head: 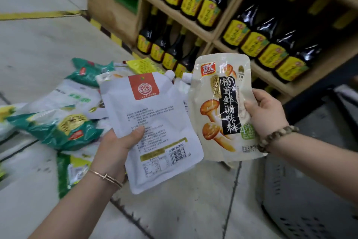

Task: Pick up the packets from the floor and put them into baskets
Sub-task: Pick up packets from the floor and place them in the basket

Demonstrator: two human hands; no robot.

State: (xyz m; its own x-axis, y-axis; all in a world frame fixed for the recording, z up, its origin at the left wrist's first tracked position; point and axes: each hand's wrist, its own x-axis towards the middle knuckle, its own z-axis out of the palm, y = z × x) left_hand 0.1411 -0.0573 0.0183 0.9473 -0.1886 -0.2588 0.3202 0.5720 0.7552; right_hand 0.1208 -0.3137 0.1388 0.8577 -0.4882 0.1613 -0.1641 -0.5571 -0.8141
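Packets in green and white lie heaped on the floor beside the base of the shelf. Two more are lifted. The left hand grips a white pouch, barcode showing. The right hand grips a cream pouch printed with mushrooms. Neither is in the grey basket yet, so most of the work seems left.

**Two pouches in hand, other packets on floor**

White plastic spouted pouch with a red square label was held tilted in the left hand, barcode side facing the camera. Cream spouted pouch printed with mushrooms was held upright in the right hand, just beside it. Green-and-white plastic packets lay heaped on the floor, behind the white pouch. Grey perforated plastic basket stood at lower right.
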